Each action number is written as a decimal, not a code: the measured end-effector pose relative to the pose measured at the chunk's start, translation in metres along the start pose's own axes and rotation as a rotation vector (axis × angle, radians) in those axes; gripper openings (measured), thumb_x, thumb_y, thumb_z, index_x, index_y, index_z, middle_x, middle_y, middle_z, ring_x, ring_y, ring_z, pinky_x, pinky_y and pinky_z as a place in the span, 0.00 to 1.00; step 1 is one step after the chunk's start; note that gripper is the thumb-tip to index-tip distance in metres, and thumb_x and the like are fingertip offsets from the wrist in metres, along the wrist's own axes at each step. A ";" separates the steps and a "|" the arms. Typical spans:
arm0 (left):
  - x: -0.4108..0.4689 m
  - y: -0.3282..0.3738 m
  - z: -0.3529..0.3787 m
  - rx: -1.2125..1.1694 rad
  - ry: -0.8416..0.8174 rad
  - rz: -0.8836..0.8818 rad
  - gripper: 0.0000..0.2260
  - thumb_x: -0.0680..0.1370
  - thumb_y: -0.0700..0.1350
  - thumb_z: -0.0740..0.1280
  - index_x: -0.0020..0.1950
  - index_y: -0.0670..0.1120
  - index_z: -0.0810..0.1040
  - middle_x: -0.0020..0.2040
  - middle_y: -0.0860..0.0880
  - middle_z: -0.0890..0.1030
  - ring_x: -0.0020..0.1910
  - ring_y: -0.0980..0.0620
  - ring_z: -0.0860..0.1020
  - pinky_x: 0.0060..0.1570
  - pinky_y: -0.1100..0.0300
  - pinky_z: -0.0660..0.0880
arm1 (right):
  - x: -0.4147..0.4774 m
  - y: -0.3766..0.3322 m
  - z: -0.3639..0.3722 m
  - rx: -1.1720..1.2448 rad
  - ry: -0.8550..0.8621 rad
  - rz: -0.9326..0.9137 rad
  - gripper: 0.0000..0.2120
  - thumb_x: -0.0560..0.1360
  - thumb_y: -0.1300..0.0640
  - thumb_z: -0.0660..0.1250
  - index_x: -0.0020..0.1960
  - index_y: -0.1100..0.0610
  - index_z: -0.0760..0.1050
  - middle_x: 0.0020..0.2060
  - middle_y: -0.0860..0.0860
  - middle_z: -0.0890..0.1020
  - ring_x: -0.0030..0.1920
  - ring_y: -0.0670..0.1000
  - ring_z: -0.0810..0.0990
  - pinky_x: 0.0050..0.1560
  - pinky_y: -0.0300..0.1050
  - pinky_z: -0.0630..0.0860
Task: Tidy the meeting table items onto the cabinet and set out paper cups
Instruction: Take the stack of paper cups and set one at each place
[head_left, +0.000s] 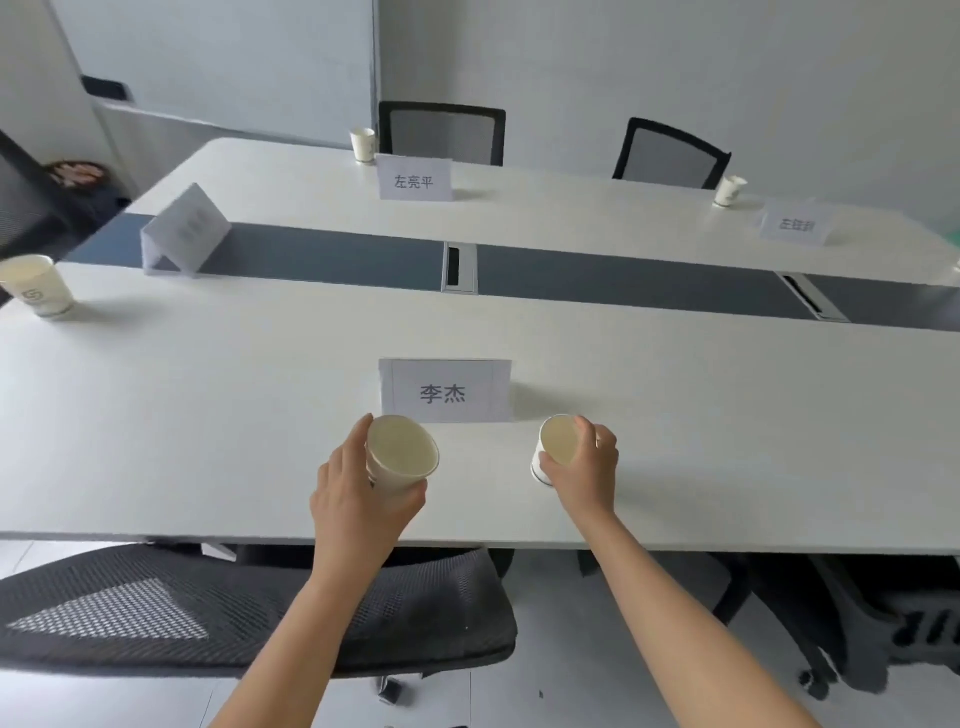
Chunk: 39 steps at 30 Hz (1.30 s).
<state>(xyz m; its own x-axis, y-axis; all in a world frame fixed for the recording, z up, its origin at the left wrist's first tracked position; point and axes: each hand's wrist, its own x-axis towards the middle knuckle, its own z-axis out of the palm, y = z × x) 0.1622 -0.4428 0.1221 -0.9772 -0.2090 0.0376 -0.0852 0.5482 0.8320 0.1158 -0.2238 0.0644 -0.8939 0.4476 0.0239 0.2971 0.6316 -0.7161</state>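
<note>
1. Two paper cups in play, one per hand, both over the near edge of the white tabletop (208, 415).
2. Left hand (358, 493): fingers and thumb curled round the left cup (402, 454), grasping its wall; mouth faces up toward the camera, inside looks empty.
3. Right hand (584, 467): grasping the right cup (556, 441) from its right side, thumb low near the base, fingers over the rim. Cup tilted, mouth turned left and up. Cannot tell if its base touches the tabletop.
4. Near name card (445, 392) stands upright just behind and between the two held cups, printed side to the camera.
5. Third cup (36, 286) upright at the far left of the near side, well apart from the hands.
6. Far side: far-left cup (363, 145) and far-right cup (730, 189) upright near the far edge, each beside a flat-facing name card (414, 179), (795, 224).
7. Folded tent card (184, 228) sits on the left end of the dark centre strip (623, 280).
8. Mesh chair (260, 608) under both forearms; two black chairs (441, 132), (670, 153) behind the far edge.
</note>
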 end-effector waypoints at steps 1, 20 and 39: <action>0.001 -0.001 0.000 0.010 0.001 -0.005 0.35 0.67 0.43 0.73 0.70 0.50 0.61 0.61 0.44 0.73 0.59 0.43 0.69 0.59 0.47 0.65 | 0.003 -0.002 0.004 -0.003 -0.012 -0.011 0.28 0.69 0.60 0.69 0.67 0.57 0.64 0.67 0.59 0.63 0.65 0.60 0.64 0.56 0.47 0.68; -0.006 -0.003 0.010 -0.018 -0.155 0.256 0.37 0.65 0.43 0.75 0.70 0.49 0.61 0.58 0.55 0.70 0.58 0.46 0.70 0.57 0.48 0.69 | -0.054 -0.058 -0.019 0.309 -0.244 0.007 0.17 0.74 0.52 0.65 0.62 0.52 0.69 0.62 0.47 0.70 0.62 0.45 0.69 0.54 0.32 0.66; -0.058 0.027 0.045 0.191 -0.355 0.963 0.27 0.66 0.58 0.62 0.62 0.47 0.69 0.52 0.48 0.80 0.50 0.51 0.69 0.42 0.53 0.71 | -0.179 -0.043 -0.081 0.562 0.053 0.133 0.29 0.58 0.41 0.69 0.58 0.38 0.66 0.58 0.38 0.74 0.58 0.38 0.74 0.56 0.36 0.74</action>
<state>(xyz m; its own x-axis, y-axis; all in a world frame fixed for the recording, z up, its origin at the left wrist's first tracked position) 0.2077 -0.3792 0.1175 -0.6462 0.6178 0.4481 0.7614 0.4821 0.4333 0.2901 -0.2791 0.1476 -0.8384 0.5408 -0.0671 0.1693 0.1414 -0.9754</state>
